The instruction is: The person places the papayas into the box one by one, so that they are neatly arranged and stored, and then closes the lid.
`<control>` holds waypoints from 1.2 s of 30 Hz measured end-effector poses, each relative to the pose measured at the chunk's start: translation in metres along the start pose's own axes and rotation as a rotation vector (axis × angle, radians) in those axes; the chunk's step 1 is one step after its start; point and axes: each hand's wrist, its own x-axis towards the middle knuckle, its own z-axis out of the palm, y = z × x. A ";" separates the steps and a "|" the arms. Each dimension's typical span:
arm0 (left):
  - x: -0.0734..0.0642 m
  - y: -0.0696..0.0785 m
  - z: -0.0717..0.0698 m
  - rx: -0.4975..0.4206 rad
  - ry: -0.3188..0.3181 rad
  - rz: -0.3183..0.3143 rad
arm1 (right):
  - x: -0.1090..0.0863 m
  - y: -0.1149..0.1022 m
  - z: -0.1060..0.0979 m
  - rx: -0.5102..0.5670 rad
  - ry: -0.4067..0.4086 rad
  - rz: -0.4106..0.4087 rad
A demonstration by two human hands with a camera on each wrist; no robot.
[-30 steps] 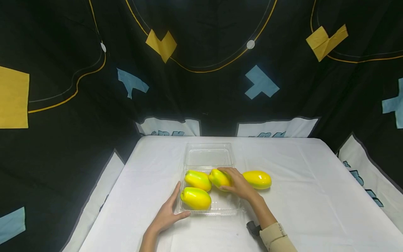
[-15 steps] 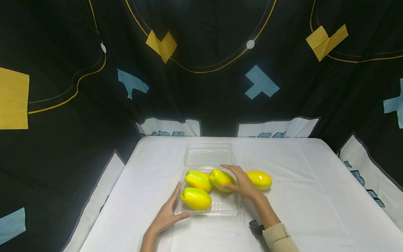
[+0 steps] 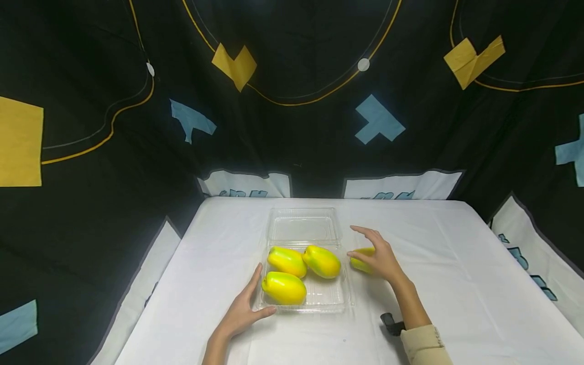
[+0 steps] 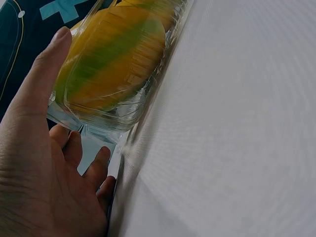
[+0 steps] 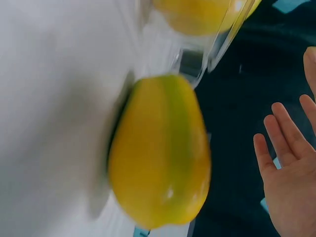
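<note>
Hovering over a glossy, green-streaked yellow fruit (image 5: 160,153), the right hand (image 3: 380,257) has thumb and fingers apart. The left hand (image 3: 241,310), also spread, flanks a clear box (image 3: 325,295).

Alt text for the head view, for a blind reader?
A person's right hand partly hides a yellow-green fruit on a white table. To its left, an open clear plastic box holds three similar fruits, with the left hand beside the box's left edge.
</note>
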 end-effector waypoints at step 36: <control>0.001 0.000 0.000 -0.007 -0.014 -0.025 | -0.037 0.053 -0.021 -0.056 -0.186 0.128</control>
